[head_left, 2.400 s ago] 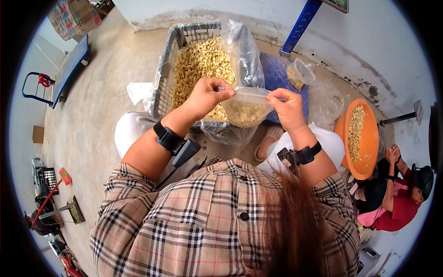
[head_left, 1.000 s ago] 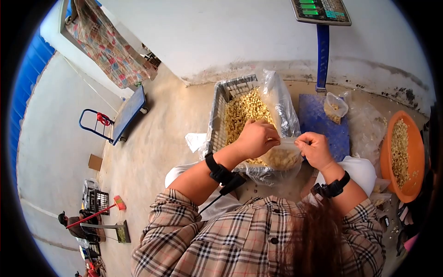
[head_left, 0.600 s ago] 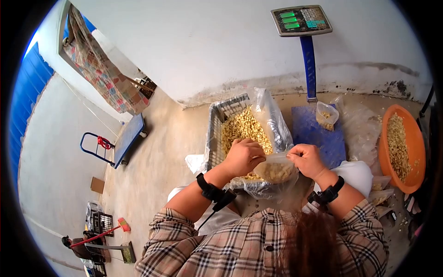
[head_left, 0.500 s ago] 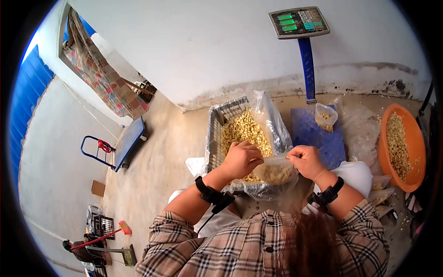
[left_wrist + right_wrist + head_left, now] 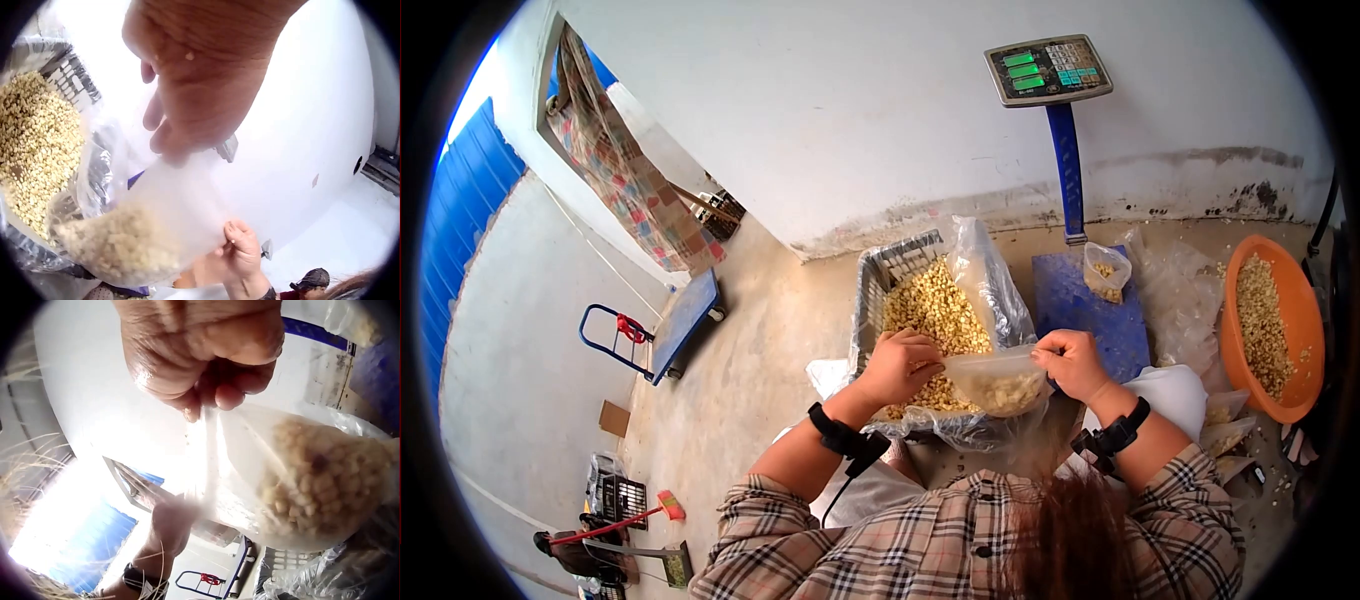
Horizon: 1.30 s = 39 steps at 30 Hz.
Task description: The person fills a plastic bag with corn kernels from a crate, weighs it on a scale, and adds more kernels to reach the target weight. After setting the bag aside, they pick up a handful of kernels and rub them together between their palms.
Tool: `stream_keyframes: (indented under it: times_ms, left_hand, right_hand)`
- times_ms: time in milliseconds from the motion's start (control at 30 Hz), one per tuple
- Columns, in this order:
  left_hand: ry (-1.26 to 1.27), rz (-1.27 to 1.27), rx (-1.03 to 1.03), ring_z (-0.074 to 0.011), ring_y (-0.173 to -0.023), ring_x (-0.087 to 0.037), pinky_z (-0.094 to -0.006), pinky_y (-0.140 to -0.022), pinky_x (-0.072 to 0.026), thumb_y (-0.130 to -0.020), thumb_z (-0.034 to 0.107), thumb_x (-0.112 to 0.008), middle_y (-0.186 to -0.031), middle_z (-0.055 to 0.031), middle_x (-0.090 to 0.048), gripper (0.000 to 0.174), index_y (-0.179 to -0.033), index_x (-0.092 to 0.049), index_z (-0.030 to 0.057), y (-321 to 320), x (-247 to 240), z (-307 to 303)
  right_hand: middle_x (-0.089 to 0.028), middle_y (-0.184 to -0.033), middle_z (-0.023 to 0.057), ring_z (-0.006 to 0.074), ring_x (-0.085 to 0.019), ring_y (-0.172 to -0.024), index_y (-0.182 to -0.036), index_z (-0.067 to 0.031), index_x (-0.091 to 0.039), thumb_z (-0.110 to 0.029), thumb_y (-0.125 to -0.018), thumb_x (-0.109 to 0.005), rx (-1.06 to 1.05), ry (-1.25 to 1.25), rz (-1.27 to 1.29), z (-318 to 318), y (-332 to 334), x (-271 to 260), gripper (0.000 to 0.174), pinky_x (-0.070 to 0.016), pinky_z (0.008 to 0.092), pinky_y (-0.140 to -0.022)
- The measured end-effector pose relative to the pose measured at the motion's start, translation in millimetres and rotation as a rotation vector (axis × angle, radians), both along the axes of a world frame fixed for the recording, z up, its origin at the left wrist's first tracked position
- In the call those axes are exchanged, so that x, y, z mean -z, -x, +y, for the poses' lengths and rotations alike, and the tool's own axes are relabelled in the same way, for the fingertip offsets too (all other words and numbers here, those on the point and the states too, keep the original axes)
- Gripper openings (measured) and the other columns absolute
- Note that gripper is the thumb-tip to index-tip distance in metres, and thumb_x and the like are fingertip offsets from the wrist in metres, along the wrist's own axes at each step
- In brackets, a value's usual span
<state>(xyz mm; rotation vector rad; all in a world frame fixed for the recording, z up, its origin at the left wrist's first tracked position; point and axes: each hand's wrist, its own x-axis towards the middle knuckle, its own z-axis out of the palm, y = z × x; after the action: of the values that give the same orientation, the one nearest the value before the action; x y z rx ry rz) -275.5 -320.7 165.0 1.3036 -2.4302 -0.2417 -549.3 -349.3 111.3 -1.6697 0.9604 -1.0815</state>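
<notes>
Translucent plastic bag (image 5: 997, 385) of pale chunks, bulging at bottom, stretched between two hands, above crate

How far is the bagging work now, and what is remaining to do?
Apparently done: one filled bag sits on the blue scale, and other bags lie beside the right knee. In hand: the left hand and right hand pinch a partly filled bag at its top; I cannot tell whether it is sealed. Probably left: loose pieces in the crate and orange basin.
</notes>
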Motion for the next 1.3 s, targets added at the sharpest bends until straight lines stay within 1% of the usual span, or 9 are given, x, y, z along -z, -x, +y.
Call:
stream_keyframes:
  times_ms: [133,167,267,467,600,667,867,1033,1300]
  left_hand:
    - [-0.053,0.084,0.05,-0.0256,-0.075,-0.055,-0.037,-0.065,-0.0418,-0.068,0.012,-0.063,-0.076,-0.0058,-0.061,0.006,-0.072,-0.062,0.0077,-11,5,-3]
    - [-0.041,0.096,0.075,-0.0265,-0.074,-0.055,-0.0371,-0.064,-0.0425,-0.067,0.012,-0.064,-0.075,-0.0065,-0.061,0.007,-0.072,-0.061,0.0067,-12,5,-3]
    - [-0.076,0.135,0.11,-0.0257,-0.073,-0.055,-0.0344,-0.064,-0.0441,-0.068,0.008,-0.064,-0.077,-0.0088,-0.06,0.008,-0.074,-0.061,0.0036,-18,7,-5]
    - [-0.782,0.96,-0.151,-0.0087,-0.074,-0.051,-0.0222,-0.066,-0.0424,-0.082,0.01,-0.059,-0.091,-0.0024,-0.055,0.013,-0.091,-0.056,0.0005,-6,32,3]
    - [-0.82,1.119,-0.202,-0.0072,-0.069,-0.049,-0.0207,-0.063,-0.0406,-0.08,0.01,-0.061,-0.083,0.0011,-0.057,0.016,-0.092,-0.059,0.0019,4,49,6]
    - [-0.768,1.072,-0.213,-0.0069,-0.074,-0.05,-0.0218,-0.067,-0.0415,-0.081,0.011,-0.059,-0.081,-0.0001,-0.059,0.016,-0.093,-0.06,0.0009,8,57,5]
    - [-0.641,1.039,-0.167,-0.0078,-0.075,-0.049,-0.0207,-0.068,-0.0385,-0.082,0.01,-0.057,-0.08,0.0003,-0.056,0.012,-0.087,-0.061,-0.0008,33,56,3]
    - [-0.572,0.949,-0.135,-0.0078,-0.072,-0.046,-0.0216,-0.066,-0.0373,-0.082,0.007,-0.056,-0.078,0.0004,-0.053,0.01,-0.088,-0.062,-0.0004,46,44,2]
    - [-0.508,0.839,-0.133,-0.0065,-0.071,-0.049,-0.0199,-0.062,-0.0386,-0.081,0.005,-0.059,-0.078,0.0002,-0.056,0.008,-0.084,-0.063,-0.0002,42,51,0]
  right_hand:
    - [-0.056,-0.059,0.0098,0.0121,-0.051,-0.054,-0.067,0.0018,-0.059,-0.009,-0.07,-0.062,0.016,-0.003,0.007,-3,-2,3,0.012,-0.0413,0.0265,-0.052]
    - [-0.055,-0.058,0.001,0.0052,-0.048,-0.048,-0.07,0.002,-0.06,-0.006,-0.074,-0.057,0.001,0.132,-0.008,-6,-2,11,0.009,-0.0386,0.022,-0.045]
    - [-0.056,-0.058,0.0042,0.0083,-0.05,-0.055,-0.069,0.0016,-0.059,-0.01,-0.073,-0.061,-0.035,-0.017,0.002,-5,-2,4,0.012,-0.0409,0.0246,-0.052]
    - [-0.053,-0.061,-0.0014,0.0042,-0.045,-0.051,-0.074,0.0004,-0.06,-0.012,-0.078,-0.061,-0.146,-0.277,-0.223,-13,3,11,0.014,-0.037,0.0201,-0.048]
    - [-0.053,-0.062,-0.0019,0.0049,-0.045,-0.052,-0.075,-0.0003,-0.061,-0.013,-0.077,-0.062,-0.165,-0.289,-0.232,-14,3,9,0.013,-0.0371,0.0198,-0.049]
    - [-0.053,-0.065,-0.0008,0.0063,-0.046,-0.055,-0.078,-0.002,-0.061,-0.012,-0.074,-0.063,-0.164,-0.287,-0.179,-18,5,12,0.011,-0.0379,0.0201,-0.051]
    - [-0.055,-0.09,0.0035,0.0208,-0.049,-0.088,-0.083,-0.0096,-0.061,-0.019,-0.06,-0.071,0.165,0.661,0.396,-14,-4,-39,0.026,-0.0393,0.0337,-0.077]
    - [-0.055,-0.084,0.0038,0.0231,-0.048,-0.092,-0.076,-0.0098,-0.063,-0.021,-0.068,-0.065,-0.002,0.68,0.712,0,-28,-42,0.014,-0.0246,0.055,-0.095]
    - [-0.055,-0.073,0.0013,0.0205,-0.05,-0.086,-0.069,-0.0102,-0.061,-0.018,-0.072,-0.059,-0.095,0.617,0.753,-7,-43,-32,0.009,-0.0247,0.0535,-0.096]
